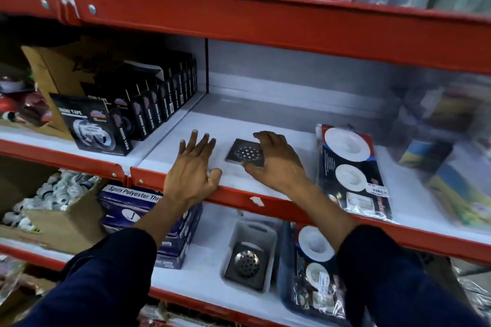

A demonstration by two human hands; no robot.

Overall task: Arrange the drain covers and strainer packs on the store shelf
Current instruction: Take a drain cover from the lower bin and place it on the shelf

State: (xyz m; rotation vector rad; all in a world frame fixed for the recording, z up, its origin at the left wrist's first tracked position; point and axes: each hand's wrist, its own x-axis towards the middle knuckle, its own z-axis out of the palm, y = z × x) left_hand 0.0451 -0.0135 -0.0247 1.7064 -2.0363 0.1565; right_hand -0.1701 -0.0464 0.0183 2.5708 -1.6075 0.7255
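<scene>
A dark square drain cover (244, 152) with a perforated round middle lies flat on the white middle shelf (265, 119). My right hand (276, 160) grips its right edge, thumb at the near corner. My left hand (192, 167) rests flat and open on the shelf to the left of it, thumb on the red front lip. A strainer pack (353, 170) with white round strainers lies to the right of my right hand. On the shelf below, a second drain cover (245, 264) sits in a grey tray (268, 231), beside another strainer pack (313, 268) in a blue basket.
Black tape boxes (148, 106) stand in a row on the left of the middle shelf. A cardboard box of small white fittings (61, 194) and blue polyester thread boxes (148, 210) fill the lower left. Blurred plastic-wrapped goods (451, 141) stand at the right.
</scene>
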